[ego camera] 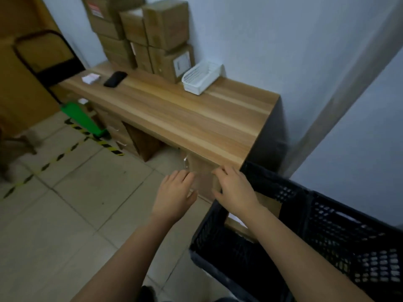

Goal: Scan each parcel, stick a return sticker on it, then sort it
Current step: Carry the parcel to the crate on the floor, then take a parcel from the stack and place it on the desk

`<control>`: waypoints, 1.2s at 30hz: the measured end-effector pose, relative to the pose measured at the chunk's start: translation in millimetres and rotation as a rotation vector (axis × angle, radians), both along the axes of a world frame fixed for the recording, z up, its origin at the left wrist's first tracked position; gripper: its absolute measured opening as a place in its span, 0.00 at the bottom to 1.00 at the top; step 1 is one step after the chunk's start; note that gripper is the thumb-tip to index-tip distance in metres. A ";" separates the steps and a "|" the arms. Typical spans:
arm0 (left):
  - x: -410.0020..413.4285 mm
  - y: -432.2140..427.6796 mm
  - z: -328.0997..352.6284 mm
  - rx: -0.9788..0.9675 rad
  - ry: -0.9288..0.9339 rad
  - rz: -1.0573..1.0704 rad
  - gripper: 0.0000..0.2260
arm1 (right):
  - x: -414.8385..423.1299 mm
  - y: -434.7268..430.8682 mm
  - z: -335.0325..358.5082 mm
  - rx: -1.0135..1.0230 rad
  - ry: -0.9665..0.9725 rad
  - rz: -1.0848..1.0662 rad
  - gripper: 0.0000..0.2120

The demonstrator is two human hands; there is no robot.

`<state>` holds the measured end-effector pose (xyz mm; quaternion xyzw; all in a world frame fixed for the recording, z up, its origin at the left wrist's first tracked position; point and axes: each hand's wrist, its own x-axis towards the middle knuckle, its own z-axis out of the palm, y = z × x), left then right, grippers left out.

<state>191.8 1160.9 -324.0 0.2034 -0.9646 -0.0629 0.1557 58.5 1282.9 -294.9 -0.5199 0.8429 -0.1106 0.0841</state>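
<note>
I judged this the sorting step. The parcel [269, 203] needed lowering flat into the black crate [349, 236], clear of the rim, before I let go. It was plain brown cardboard, tilted, its upper end at the crate corner nearest the desk [174, 114], with a white label showing by my wrist. My right hand [236, 190] curled fingers and thumb round that blurred end. My left hand [176, 192] hovered just beside it with fingers loose, apparently touching nothing.
</note>
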 end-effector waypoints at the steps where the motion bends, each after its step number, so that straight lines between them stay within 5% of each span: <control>1: 13.3 -13.8 4.4 -0.004 0.011 0.025 0.19 | 10.0 -15.6 6.4 -0.010 0.006 0.021 0.20; 18: 214.9 -262.3 61.3 -0.095 0.110 0.201 0.18 | 179.3 -279.0 55.4 -0.085 0.204 0.287 0.23; 36: 171.5 -533.6 99.8 -0.209 0.124 0.312 0.15 | 131.0 -575.5 90.5 -0.267 0.109 0.300 0.19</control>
